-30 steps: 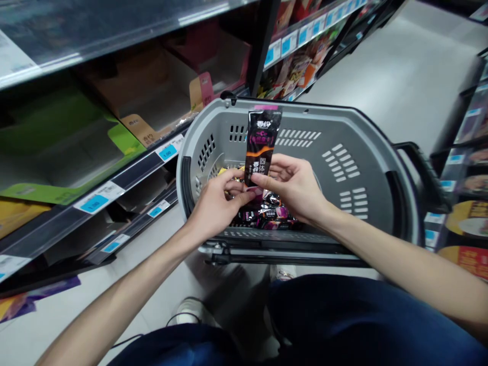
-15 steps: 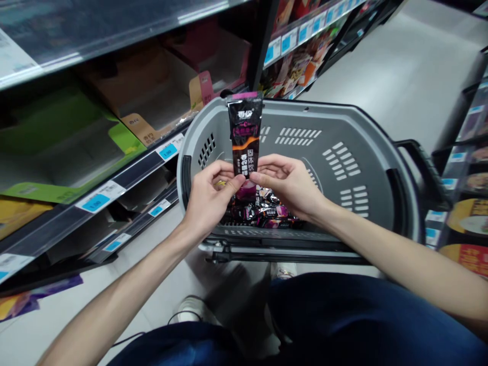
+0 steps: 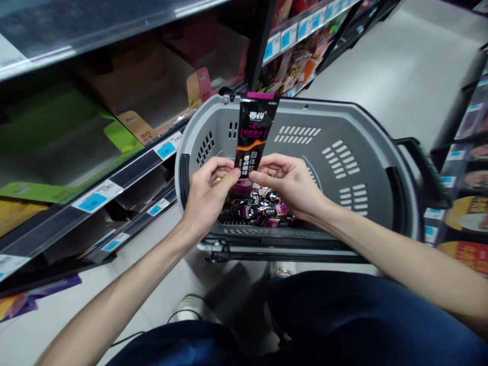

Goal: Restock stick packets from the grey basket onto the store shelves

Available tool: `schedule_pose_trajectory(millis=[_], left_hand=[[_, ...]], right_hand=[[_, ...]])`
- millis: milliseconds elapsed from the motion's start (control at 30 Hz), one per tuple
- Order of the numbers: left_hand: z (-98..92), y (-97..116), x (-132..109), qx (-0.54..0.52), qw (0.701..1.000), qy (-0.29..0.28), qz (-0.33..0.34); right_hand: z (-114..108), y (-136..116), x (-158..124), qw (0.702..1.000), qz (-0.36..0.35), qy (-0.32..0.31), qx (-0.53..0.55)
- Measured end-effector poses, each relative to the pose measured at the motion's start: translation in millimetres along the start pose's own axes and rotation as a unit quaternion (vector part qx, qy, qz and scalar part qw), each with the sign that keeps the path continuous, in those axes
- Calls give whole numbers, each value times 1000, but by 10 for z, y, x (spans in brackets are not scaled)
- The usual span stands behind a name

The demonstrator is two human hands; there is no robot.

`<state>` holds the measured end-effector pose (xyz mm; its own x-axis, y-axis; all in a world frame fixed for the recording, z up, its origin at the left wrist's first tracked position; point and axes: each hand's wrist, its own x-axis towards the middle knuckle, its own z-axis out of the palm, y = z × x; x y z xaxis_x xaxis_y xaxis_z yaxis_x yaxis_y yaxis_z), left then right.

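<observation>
The left hand [image 3: 208, 195] and right hand [image 3: 290, 185], fingers pinched on the lower end of the black sachet [image 3: 252, 134], have tipped it back upright over the grey basket [image 3: 381, 132], seemingly to look it over.

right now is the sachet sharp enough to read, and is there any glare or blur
Head view: the black sachet, pinched by the left hand and right hand, is fairly sharp, its big print legible, small print not; a glare streak runs along the top shelf; the green boxes at left look soft.

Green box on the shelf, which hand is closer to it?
Left. The left hand is right of the green box; the right hand is farther right, past the sachet.
</observation>
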<state>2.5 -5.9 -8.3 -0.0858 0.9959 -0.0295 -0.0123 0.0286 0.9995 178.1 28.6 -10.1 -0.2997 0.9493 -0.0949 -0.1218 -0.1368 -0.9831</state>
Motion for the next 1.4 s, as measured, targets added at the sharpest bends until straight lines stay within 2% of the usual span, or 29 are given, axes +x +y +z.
schedule_pose_trajectory(millis=[300,600,1033,1400], left_hand=[[6,-4,6,8,1000,25,17],[24,-21,14,-30,999,21,-11],[22,8,2,3,1000,22,0],[21,-34,11,-16,1000,14,-8]], right_hand=[[-1,-12,-1,1000,-17,6,15],[-17,-1,6,1000,5,1,21],[2,-31,20,998,35,-25,35],[-12,-5,27,999,19,-32,22]])
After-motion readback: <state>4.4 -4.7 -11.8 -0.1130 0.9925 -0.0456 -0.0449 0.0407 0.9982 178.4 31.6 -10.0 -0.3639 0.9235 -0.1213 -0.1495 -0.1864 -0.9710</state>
